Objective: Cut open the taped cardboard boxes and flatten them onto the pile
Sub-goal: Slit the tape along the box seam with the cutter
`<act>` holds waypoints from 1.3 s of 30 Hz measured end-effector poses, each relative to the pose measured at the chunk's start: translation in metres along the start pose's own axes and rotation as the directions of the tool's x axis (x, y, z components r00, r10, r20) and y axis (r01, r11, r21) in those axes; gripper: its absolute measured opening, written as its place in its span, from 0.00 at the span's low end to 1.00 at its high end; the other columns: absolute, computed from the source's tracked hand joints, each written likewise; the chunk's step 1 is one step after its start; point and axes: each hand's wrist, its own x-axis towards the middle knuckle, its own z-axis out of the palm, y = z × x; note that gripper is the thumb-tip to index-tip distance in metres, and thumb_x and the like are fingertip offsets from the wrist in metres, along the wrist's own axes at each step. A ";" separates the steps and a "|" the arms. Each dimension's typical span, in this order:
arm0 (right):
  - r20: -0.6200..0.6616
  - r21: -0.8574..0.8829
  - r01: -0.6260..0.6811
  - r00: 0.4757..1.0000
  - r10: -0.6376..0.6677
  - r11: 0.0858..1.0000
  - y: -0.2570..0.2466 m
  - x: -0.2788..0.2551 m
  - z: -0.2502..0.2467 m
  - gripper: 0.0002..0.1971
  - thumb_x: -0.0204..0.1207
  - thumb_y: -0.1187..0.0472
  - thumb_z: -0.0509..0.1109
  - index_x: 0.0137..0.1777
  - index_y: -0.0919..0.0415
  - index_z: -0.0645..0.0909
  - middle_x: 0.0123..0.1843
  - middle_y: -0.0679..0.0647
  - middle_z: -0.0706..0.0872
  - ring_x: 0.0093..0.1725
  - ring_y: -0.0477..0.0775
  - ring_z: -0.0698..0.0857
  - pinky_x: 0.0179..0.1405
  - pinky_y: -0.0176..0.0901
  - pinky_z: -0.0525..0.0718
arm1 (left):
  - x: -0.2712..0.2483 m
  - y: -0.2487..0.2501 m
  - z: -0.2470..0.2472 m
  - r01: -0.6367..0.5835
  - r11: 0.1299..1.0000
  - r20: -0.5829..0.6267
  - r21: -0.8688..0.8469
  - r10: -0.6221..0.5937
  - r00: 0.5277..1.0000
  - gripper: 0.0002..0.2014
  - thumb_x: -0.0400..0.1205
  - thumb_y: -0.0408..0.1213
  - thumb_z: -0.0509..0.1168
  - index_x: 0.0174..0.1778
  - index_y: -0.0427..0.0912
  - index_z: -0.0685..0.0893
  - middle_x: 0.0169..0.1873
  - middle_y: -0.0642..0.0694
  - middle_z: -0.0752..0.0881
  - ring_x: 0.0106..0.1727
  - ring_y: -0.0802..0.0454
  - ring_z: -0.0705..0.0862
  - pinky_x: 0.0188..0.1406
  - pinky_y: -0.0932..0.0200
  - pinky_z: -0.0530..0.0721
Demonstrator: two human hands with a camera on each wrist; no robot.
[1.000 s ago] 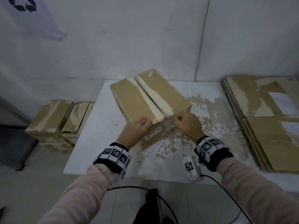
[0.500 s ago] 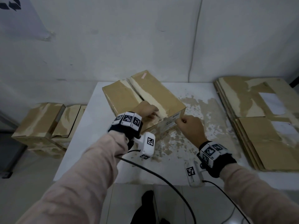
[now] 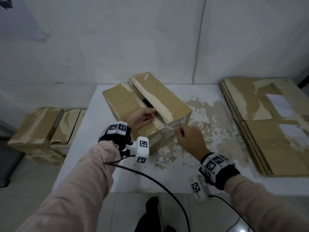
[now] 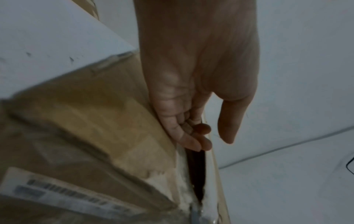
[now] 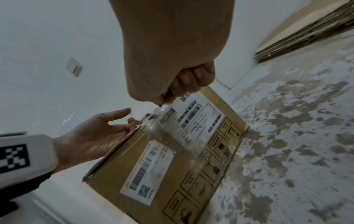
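Observation:
A brown cardboard box [image 3: 127, 104] with pale tape along its top seam sits on the white table [image 3: 184, 174]. Its top flaps have parted and a dark gap shows between them. My left hand [image 3: 143, 118] lies palm up on the box top, fingers [image 4: 193, 136] hooked into that gap at a flap's edge. My right hand [image 3: 189, 139] grips a small blue-handled cutter [image 5: 168, 94] at the box's near top edge. The cutter tip meets the clear tape [image 5: 168, 119] running down the labelled end face.
A pile of flattened cardboard [image 3: 267, 123] lies on the table's right side. Several taped boxes [image 3: 41, 128] stand stacked to the left, below table height. The tabletop right of the box is worn into brown patches [image 3: 209, 118]. A white wall rises behind.
My left hand has moved from the box's near edge up onto its top and slid its fingers into the seam; the flaps have parted. My right hand stayed at the near edge.

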 end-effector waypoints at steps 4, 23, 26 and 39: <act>-0.038 -0.068 -0.021 0.999 0.019 0.997 -0.010 0.006 0.006 0.16 0.84 0.55 0.60 0.35 0.61 0.70 0.22 0.48 0.64 0.20 0.45 0.63 0.19 0.40 0.55 | 0.000 -0.005 -0.001 -0.036 0.999 0.039 0.000 0.036 0.999 0.06 0.84 0.27 0.59 0.50 0.39 0.80 0.41 0.48 0.79 0.44 0.57 0.79 0.50 0.67 0.81; -0.026 -0.196 -0.157 0.988 0.155 0.968 -0.019 0.027 0.002 0.23 0.87 0.53 0.53 0.28 0.59 0.64 0.21 0.51 0.66 0.19 0.49 0.63 0.19 0.39 0.55 | -0.006 -0.010 -0.002 -0.151 0.988 0.161 0.029 0.144 0.976 0.18 0.83 0.21 0.55 0.65 0.43 0.75 0.35 0.48 0.76 0.38 0.58 0.78 0.44 0.68 0.82; 0.003 -0.049 -0.118 0.993 0.118 0.992 -0.010 0.046 -0.009 0.25 0.83 0.55 0.61 0.23 0.57 0.60 0.19 0.52 0.64 0.18 0.51 0.62 0.20 0.38 0.55 | -0.007 -0.014 0.001 -0.187 0.979 0.152 0.081 0.174 0.973 0.19 0.82 0.19 0.55 0.66 0.41 0.74 0.33 0.47 0.74 0.34 0.57 0.77 0.39 0.68 0.81; 0.338 -0.122 -0.670 0.666 0.665 0.733 0.133 0.001 0.018 0.09 0.86 0.61 0.54 0.51 0.68 0.68 0.48 0.64 0.79 0.41 0.59 0.76 0.44 0.45 0.72 | 0.004 -0.024 -0.002 -0.242 0.964 0.031 0.107 0.240 0.970 0.17 0.82 0.20 0.60 0.67 0.33 0.74 0.35 0.44 0.77 0.37 0.56 0.82 0.44 0.68 0.85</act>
